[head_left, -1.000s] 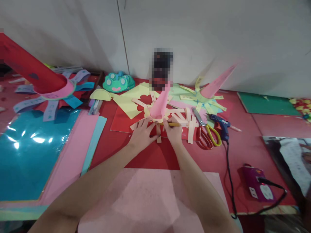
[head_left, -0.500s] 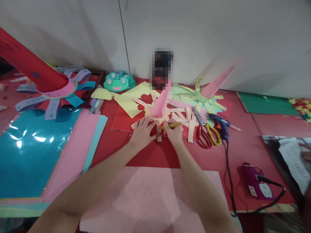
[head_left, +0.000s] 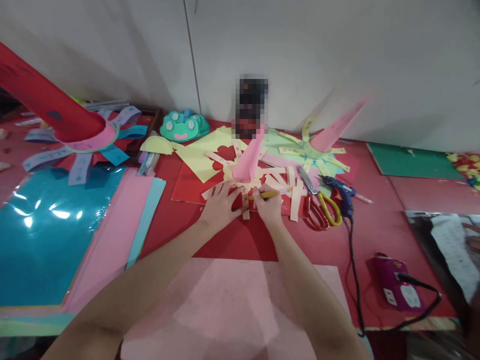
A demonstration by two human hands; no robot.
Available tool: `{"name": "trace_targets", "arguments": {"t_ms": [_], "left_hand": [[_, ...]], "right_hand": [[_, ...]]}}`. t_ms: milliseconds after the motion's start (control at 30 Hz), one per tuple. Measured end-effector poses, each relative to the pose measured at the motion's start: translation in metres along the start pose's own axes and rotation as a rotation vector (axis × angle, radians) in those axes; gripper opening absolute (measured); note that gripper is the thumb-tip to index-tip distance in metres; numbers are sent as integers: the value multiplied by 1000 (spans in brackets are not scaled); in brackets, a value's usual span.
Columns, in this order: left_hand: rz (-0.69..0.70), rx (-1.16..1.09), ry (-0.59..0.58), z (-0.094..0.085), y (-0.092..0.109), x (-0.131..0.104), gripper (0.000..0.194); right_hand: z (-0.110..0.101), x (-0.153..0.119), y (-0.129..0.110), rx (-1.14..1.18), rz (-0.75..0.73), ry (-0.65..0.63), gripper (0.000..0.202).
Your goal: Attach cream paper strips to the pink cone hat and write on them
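On red tabletop (head_left: 375, 225), right hand (head_left: 268, 207) grips yellow pencil (head_left: 268, 193) lying crosswise, tip left; left hand (head_left: 219, 205) presses flat, fingers spread.

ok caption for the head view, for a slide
Right hand writes with a yellow pencil on a paper strip; left hand steadies it.

I see a paper craft (head_left: 247, 175) lying on a red sheet at the middle of the table: a pink paper cone (head_left: 248, 159) standing upright on a pale yellow ring, with cream paper strips fanning outward like sun rays. One cream strip (head_left: 245, 207) points toward me. A yellow pencil (head_left: 270, 193) lies almost level, its tip on that strip near the ring.
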State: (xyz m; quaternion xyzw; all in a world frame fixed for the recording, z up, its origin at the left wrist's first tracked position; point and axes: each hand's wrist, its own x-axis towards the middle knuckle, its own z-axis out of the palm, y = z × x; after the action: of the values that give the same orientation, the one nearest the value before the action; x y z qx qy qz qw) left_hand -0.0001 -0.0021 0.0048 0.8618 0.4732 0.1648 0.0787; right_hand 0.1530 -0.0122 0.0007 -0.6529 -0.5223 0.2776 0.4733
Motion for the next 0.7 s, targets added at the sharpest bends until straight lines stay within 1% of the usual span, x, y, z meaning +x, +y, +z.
{"name": "trace_targets", "arguments": {"t_ms": [67, 133, 233, 333, 433, 567, 700], "left_hand": [[3, -1, -1, 0, 0, 0, 45], [3, 0, -1, 0, 0, 0, 45], [-2, 9, -11, -1, 0, 0, 44], [-2, 13, -30, -2, 0, 1, 46], [-1, 9, -40, -2, 0, 1, 46], [-5, 12, -44, -1, -1, 1, 46], [-6, 9, -35, -1, -1, 0, 45]], "right_hand": [[0, 0, 0, 10, -26, -28, 33], [0, 1, 1, -3, -43, -2, 33], [0, 1, 2, 11, -37, 121, 33], [-2, 0, 3, 120, -11, 247, 33], [-3, 0, 2, 183, -6, 325, 32], [-3, 0, -1, 198, -38, 363, 32], [-3, 0, -2, 204, -22, 377, 34]]}}
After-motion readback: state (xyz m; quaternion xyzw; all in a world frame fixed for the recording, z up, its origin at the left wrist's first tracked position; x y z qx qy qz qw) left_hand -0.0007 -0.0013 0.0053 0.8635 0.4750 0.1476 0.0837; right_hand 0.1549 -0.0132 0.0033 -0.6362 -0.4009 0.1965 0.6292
